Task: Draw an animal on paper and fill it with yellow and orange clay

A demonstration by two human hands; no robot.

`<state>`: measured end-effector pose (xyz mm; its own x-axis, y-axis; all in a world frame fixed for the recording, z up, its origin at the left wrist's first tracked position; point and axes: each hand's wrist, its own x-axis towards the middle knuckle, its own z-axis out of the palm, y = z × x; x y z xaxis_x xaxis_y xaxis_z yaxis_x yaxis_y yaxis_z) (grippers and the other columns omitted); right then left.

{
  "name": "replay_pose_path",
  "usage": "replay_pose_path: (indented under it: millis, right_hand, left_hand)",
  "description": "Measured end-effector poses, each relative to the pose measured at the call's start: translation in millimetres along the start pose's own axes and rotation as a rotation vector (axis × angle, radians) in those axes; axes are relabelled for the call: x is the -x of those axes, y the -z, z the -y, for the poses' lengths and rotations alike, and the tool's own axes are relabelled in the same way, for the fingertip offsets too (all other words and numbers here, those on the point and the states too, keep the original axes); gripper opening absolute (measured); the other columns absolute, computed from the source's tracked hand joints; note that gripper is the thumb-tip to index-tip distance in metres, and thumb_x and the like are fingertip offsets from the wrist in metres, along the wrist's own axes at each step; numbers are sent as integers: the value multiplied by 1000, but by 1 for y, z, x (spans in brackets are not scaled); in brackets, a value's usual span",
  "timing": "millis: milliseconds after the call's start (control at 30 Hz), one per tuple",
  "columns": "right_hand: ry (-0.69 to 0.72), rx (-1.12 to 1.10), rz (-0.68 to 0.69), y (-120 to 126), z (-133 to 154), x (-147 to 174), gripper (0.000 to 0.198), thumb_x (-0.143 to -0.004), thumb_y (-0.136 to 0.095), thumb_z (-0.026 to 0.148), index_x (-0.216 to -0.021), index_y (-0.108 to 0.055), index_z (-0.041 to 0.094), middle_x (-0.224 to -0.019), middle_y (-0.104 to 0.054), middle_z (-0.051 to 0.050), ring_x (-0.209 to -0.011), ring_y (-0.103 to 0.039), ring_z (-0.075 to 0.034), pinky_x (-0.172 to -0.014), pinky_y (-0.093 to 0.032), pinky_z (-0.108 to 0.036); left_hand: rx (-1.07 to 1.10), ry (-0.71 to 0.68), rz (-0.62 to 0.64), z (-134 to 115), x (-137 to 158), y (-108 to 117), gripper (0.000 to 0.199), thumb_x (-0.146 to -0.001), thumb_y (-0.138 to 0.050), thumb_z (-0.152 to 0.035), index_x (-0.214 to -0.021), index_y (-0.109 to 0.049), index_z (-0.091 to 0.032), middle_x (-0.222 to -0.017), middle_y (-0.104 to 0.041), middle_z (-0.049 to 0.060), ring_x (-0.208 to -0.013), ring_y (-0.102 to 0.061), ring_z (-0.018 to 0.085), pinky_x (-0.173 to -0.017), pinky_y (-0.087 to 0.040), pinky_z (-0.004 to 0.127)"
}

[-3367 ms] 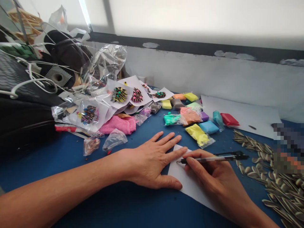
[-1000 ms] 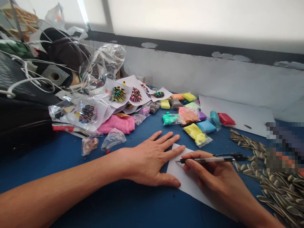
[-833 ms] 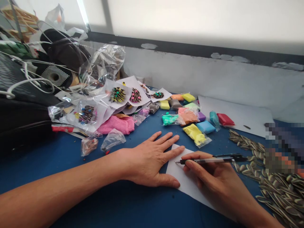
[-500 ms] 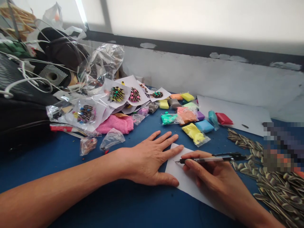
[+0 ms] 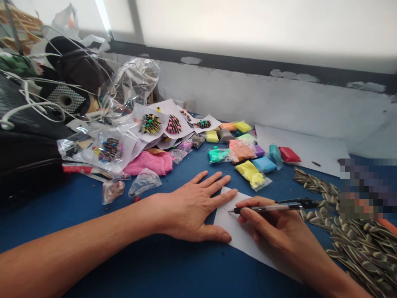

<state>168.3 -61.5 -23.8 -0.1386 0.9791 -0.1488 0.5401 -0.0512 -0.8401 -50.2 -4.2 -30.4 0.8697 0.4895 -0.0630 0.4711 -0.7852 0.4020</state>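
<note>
Pen (image 5: 273, 205) tip shifted slightly left along paper (image 5: 240, 236), with right hand (image 5: 276, 231). Whole scene drifted left in view; camera turned a little right.

Looks like a home craft corner, not a pro workshop. Blue work table (image 5: 161, 273) pushed vs. a scuffed white wall under a window. Beyond the hands: small clay packs (image 5: 245, 151) in many colours, finished bead pieces on paper cards (image 5: 161, 124), loose plastic bags. Right of the hands: sunflower seeds (image 5: 356, 248) w/ striped shells. Far left: household clutter, wire hangers (image 5: 27, 107).
</note>
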Motion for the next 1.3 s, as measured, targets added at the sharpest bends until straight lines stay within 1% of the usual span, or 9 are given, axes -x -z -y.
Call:
replay_pose_path:
  millis: [67,200,333,500,700,967,1033,1133,1300]
  right_hand:
    - [2,-5,6,0,1,0,29,-86,-57,47,-88,-71,21,-65,-66,0,-50,-56,-10,-49,-47,-23]
    - [1,-9,1,0,0,2,31,-86,-56,49,-88,-71,21,-78,-71,-2,-50,-57,-10,-49,-49,-23]
    - [-1,7,-15,0,1,4,30,-86,-57,48,-87,-71,21,-70,-69,0,-49,-58,-10,-48,-48,-22]
    - [7,17,-27,0,4,4,30,-86,-56,47,-90,-72,21,-68,-69,0,-50,-60,-11,-48,-48,-23]
    - [-3,23,-40,2,1,5,31,-86,-57,48,-91,-71,21,-54,-60,3,-48,-58,-12,-47,-48,-23]
    - [-15,35,-44,3,1,10,31,-87,-56,49,-90,-70,21,-51,-58,4,-52,-61,-13,-50,-50,-23]
    - [-13,33,-41,3,2,9,32,-87,-55,49,-91,-70,21,-56,-62,2,-52,-61,-13,-51,-50,-23]
    - [-13,26,-35,3,3,8,33,-86,-55,49,-92,-70,21,-70,-70,-1,-52,-62,-12,-52,-51,-24]
    - [-21,28,-42,3,1,9,33,-86,-56,50,-88,-70,20,-58,-63,2,-52,-61,-13,-51,-51,-25]
  left_hand:
    - [1,-5,-5,0,0,0,85,-89,-35,-73,-155,-16,-23,-160,-2,12,-149,1,29,-119,-2,52]
    - [-1,-16,-22,0,0,-1,85,-89,-36,-72,-155,-16,-22,-160,-3,12,-149,-2,31,-119,-4,54]
    - [-5,-10,-19,0,0,-1,85,-89,-36,-72,-155,-16,-23,-160,-3,12,-149,-2,32,-119,-4,54]
    - [-4,-1,-11,-1,0,0,85,-89,-36,-73,-155,-16,-23,-161,-3,12,-149,-1,31,-119,-3,52]
    - [2,5,14,-1,0,1,86,-88,-37,-73,-155,-16,-23,-160,0,13,-149,1,30,-119,-2,53]
    - [-2,-10,-15,-1,-1,0,85,-88,-38,-72,-154,-20,-21,-160,-3,14,-148,-3,33,-118,-5,56]
    - [0,-10,-15,-1,-1,0,85,-88,-38,-72,-154,-20,-21,-160,-3,13,-148,-3,33,-118,-5,56]
    - [-1,-3,-4,-1,-1,1,85,-88,-38,-72,-154,-19,-21,-160,-3,13,-148,-1,32,-118,-4,55]
    - [-4,2,-2,-1,-1,1,85,-88,-38,-73,-154,-18,-22,-160,-3,13,-148,-1,31,-119,-4,54]
